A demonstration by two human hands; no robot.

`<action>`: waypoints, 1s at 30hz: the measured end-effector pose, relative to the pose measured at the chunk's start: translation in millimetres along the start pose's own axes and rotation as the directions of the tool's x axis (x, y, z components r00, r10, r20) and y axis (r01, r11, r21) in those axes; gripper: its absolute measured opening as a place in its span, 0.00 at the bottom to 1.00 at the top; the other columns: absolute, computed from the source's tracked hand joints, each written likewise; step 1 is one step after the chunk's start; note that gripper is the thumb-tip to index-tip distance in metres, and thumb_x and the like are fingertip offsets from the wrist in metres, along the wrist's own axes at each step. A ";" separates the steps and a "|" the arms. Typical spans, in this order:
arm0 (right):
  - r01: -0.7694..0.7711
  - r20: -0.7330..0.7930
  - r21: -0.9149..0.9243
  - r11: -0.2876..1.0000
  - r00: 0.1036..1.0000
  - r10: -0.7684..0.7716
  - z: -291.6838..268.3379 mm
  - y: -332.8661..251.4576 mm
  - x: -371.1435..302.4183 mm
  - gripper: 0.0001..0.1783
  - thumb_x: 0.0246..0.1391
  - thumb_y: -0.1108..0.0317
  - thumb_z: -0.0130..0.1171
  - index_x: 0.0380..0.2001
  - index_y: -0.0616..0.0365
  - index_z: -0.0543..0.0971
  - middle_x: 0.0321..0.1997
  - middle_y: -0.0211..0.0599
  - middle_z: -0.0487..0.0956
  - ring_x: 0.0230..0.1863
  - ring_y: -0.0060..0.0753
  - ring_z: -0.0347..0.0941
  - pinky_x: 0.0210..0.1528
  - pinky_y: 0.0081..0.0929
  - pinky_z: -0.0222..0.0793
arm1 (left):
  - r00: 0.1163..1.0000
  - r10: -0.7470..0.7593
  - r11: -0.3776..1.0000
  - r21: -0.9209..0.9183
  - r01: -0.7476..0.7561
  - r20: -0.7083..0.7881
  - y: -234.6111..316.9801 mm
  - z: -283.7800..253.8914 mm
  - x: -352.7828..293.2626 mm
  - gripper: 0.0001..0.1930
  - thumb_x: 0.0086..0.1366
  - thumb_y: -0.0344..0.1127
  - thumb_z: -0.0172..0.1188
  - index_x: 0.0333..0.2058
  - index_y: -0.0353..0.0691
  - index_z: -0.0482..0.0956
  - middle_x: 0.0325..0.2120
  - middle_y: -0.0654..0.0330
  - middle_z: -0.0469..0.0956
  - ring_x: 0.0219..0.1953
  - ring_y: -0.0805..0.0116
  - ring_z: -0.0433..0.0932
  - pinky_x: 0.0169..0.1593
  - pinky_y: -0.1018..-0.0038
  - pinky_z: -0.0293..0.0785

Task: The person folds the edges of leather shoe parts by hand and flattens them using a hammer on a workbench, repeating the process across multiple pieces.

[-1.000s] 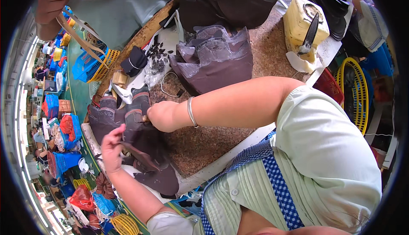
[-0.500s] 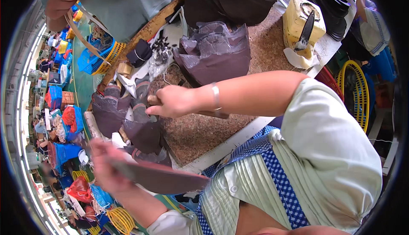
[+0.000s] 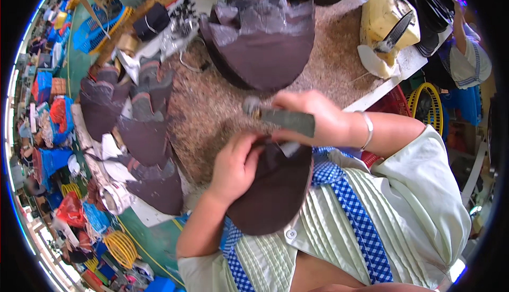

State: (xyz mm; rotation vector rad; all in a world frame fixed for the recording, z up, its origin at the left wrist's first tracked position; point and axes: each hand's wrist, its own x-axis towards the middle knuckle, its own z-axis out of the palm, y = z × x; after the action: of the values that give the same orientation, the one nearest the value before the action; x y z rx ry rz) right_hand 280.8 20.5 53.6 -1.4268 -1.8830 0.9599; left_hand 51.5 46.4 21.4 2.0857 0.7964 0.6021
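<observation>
At the near table edge, my left hand (image 3: 234,167) pinches the top of a dark brown shoe-upper piece (image 3: 268,199), which lies against my lap and apron. My right hand (image 3: 321,116) is closed around a blurred grey bar-shaped tool (image 3: 289,121) with a rounded end, held just above that piece. Beyond the hands sits a stack of similar brown uppers (image 3: 260,53) with shiny, film-like upper edges. More brown uppers (image 3: 143,138) lie overlapped on the left side of the table.
A yellowed plastic container (image 3: 389,21) with a black-handled brush (image 3: 396,31) stands at the right. Black flat pieces (image 3: 424,6) are stacked behind it. A roll of tape (image 3: 127,44) and a dark wrapped bundle (image 3: 151,20) lie far left. A yellow basket (image 3: 427,104) is below right.
My left hand has brought the brown upper from the left to the front of my apron. My right hand has moved right and toward me. The view has shifted, and another person's hand has left it.
</observation>
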 end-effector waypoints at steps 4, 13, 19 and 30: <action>0.103 -0.047 -0.068 0.992 0.993 -0.106 -29.4 9.2 -7.2 0.17 0.43 0.76 0.63 0.40 0.62 0.75 0.26 0.46 0.77 0.28 0.54 0.75 0.29 0.39 0.71 | 0.994 0.093 0.937 0.342 -0.069 -0.057 -9.8 -1.9 5.7 0.16 0.54 0.24 0.62 0.43 0.37 0.76 0.38 0.54 0.76 0.42 0.50 0.73 0.50 0.60 0.70; 0.114 0.268 -0.187 0.976 0.962 -0.061 -9.5 15.0 -29.0 0.13 0.44 0.68 0.65 0.34 0.57 0.75 0.23 0.41 0.75 0.25 0.49 0.75 0.29 0.41 0.72 | 0.986 0.021 0.979 0.195 -0.054 0.164 -14.3 -16.6 26.1 0.13 0.53 0.23 0.62 0.40 0.36 0.81 0.38 0.56 0.75 0.41 0.56 0.75 0.46 0.65 0.72; 0.104 0.166 -0.187 0.977 0.983 -0.072 -7.8 8.5 -24.4 0.12 0.45 0.64 0.65 0.34 0.52 0.77 0.21 0.39 0.74 0.23 0.47 0.75 0.24 0.40 0.70 | 0.969 0.179 0.929 0.296 -0.224 0.173 -21.2 -22.1 26.7 0.10 0.52 0.27 0.64 0.36 0.38 0.82 0.35 0.59 0.79 0.38 0.59 0.77 0.43 0.66 0.72; 0.112 0.183 -0.272 0.956 0.981 -0.062 1.3 11.2 -17.3 0.12 0.47 0.65 0.69 0.33 0.57 0.79 0.24 0.38 0.76 0.23 0.44 0.75 0.22 0.35 0.70 | 0.899 0.401 0.812 0.386 -0.437 0.173 -31.9 -20.6 22.3 0.11 0.53 0.30 0.60 0.35 0.35 0.82 0.34 0.61 0.78 0.38 0.63 0.76 0.40 0.68 0.72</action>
State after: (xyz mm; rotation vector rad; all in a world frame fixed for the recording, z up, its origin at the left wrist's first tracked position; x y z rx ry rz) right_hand 290.3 5.5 43.2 -1.4416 -2.2665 0.8197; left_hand 43.1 88.1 10.1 2.7029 0.4319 0.6081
